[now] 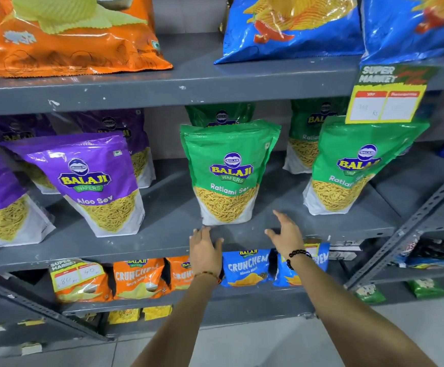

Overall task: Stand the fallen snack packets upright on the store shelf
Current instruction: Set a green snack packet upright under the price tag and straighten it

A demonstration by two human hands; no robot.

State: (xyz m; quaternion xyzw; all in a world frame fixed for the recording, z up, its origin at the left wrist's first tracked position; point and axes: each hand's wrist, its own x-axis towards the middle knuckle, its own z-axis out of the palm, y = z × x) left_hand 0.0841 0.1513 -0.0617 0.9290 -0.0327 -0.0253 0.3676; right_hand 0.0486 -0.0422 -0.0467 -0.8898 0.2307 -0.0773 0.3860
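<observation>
Left hand [205, 247] and right hand [287, 235] are held spread, empty, below the green Ratlami Sev packet [227, 173] — stood upright on the grey shelf [162, 223], yellow sev seen through its window; the purple Aloo Sev packet [91, 181] is tilted leftward.

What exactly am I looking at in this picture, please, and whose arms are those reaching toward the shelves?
This is one picture from a camera worn on a person's head, looking down at their own bare arms. The left hand and right hand are open and empty, just in front of the middle shelf. On it, a green Ratlami Sev packet stands upright between them, with purple Aloo Sev packets to the left. Larger orange and blue bags sit on the shelf above, smaller Crunchem packets below.
</observation>
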